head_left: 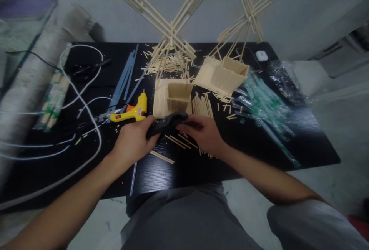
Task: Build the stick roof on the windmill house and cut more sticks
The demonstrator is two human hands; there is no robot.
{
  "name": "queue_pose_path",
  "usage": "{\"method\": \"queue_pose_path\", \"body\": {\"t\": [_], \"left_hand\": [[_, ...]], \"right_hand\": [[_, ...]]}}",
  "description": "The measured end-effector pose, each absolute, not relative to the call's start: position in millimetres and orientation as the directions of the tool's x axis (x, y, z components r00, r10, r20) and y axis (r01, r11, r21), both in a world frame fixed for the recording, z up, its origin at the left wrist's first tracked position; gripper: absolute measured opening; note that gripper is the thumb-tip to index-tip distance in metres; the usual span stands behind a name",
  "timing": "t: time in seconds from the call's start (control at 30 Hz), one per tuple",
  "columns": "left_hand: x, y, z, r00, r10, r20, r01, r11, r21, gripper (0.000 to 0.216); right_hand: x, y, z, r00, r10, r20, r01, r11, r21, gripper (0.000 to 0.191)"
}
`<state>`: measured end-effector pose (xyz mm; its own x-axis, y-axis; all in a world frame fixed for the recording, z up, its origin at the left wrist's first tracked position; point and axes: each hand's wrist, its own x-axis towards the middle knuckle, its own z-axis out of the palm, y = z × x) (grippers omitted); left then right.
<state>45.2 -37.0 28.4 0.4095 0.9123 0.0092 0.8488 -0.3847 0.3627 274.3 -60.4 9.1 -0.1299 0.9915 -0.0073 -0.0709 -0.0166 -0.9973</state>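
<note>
Both of my hands are over the front middle of the table, at a black hand tool (167, 123) whose exact kind I cannot make out. My left hand (137, 136) is closed around its left end. The fingers of my right hand (201, 131) pinch its right end. Just beyond the tool stands a wooden-stick model with a square base (160, 96), an open box on it and crossed stick blades (171, 31) above. A yellow glue gun (129, 111) lies beside my left hand. Loose wooden sticks (203, 106) lie by my right hand, others (163, 157) below the tool.
A second stick model (221, 75) is at the back right. Plastic wrapping (265, 104) with green marks covers the right side. White cables (96, 127), grey-blue strips (123, 77) and bundled sticks (56, 92) occupy the left. Cut stick pieces (168, 63) lie heaped at the back.
</note>
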Motion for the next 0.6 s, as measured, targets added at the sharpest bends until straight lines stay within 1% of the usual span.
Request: {"method": "queue_pose_path", "body": {"t": [0.1,0.13,0.2,0.27,0.43,0.6], "left_hand": [[47.0,-35.5,28.7,0.365,0.931,0.021,0.722,-0.298,0.625,0.031],[47.7,-35.0,28.9,0.338,0.941,0.026,0.678,-0.263,0.686,0.034],[48.7,-34.4,29.3,0.286,0.958,0.031,0.609,-0.206,0.766,0.038],[49.0,-34.2,29.3,0.252,0.967,0.025,0.568,-0.169,0.805,0.038],[50.6,-35.7,30.0,0.238,0.971,-0.001,0.515,-0.126,0.848,0.03],[55.0,-38.5,32.5,0.316,0.946,-0.076,0.386,-0.055,0.921,0.03]], "right_hand": [[274.0,-60.9,9.9,-0.138,0.989,-0.051,-0.091,-0.064,-0.994,0.029],[274.0,-61.0,10.1,-0.147,0.987,-0.058,-0.095,-0.073,-0.993,0.029],[274.0,-61.0,10.1,-0.174,0.983,-0.052,-0.114,-0.073,-0.991,0.028],[273.9,-61.0,9.7,-0.197,0.98,-0.026,-0.141,-0.055,-0.989,0.028],[273.6,-62.2,8.8,-0.218,0.976,0.001,-0.178,-0.039,-0.983,0.027],[270.7,-64.6,8.5,-0.235,0.971,-0.044,-0.173,-0.086,-0.981,0.031]]}}
